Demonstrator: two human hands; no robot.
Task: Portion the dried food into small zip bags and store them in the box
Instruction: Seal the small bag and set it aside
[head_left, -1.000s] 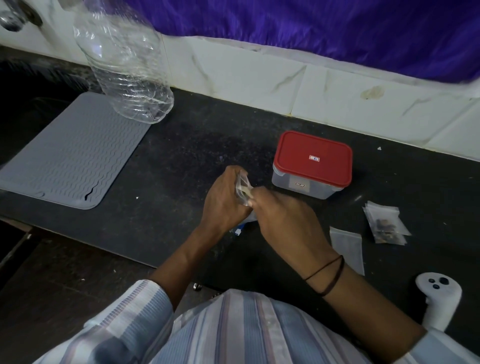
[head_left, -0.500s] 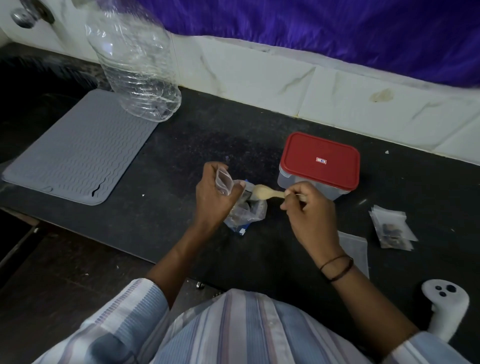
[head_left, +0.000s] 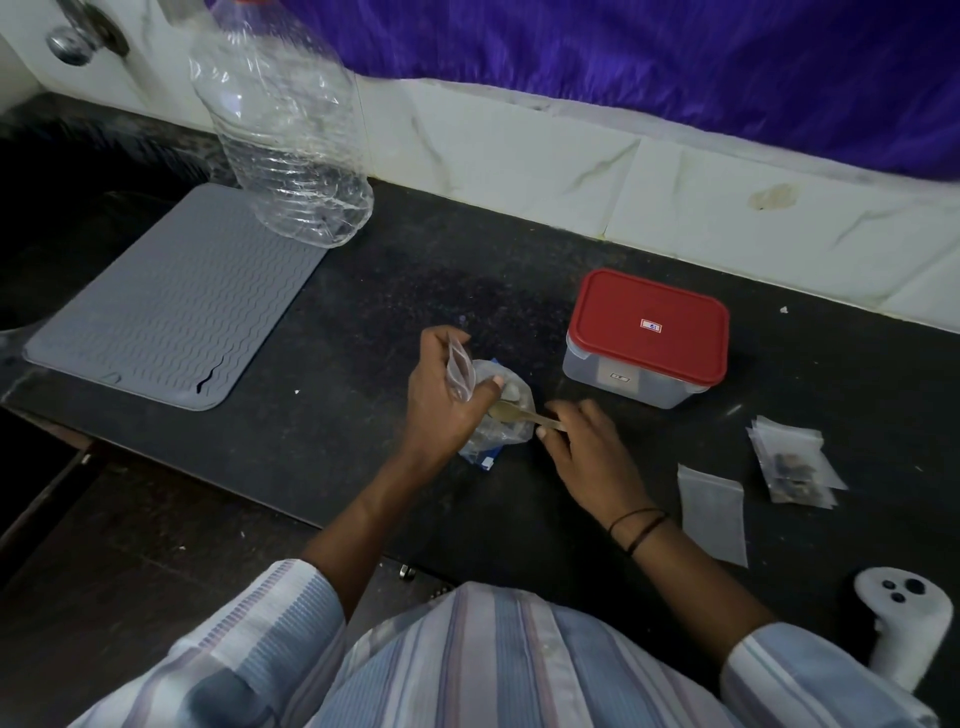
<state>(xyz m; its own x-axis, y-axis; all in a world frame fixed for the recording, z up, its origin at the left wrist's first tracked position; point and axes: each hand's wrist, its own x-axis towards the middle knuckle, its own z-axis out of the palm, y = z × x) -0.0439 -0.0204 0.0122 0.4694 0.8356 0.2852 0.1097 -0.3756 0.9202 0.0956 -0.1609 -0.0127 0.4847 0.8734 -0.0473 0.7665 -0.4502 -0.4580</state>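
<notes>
Two hands mid-scoop over the counter (head_left: 363, 322), box (head_left: 647, 338) lidded, not yet loaded.

Box sits right of and beyond both hands. Food bag (head_left: 501, 415) lies between them. Left hand (head_left: 441, 395) pinches a small zip bag (head_left: 460, 371), mouth upward, above the food bag. Right hand (head_left: 587, 447) grips the spoon (head_left: 519, 414), long axis running left, bowl in the food bag, just below the zip bag. Right hand nearer the box.

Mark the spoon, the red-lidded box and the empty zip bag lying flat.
spoon (head_left: 506, 412), head view, on its bowl.
red-lidded box (head_left: 649, 327), head view, middle of the lid.
empty zip bag (head_left: 712, 512), head view, centre of the flat bag.
</notes>
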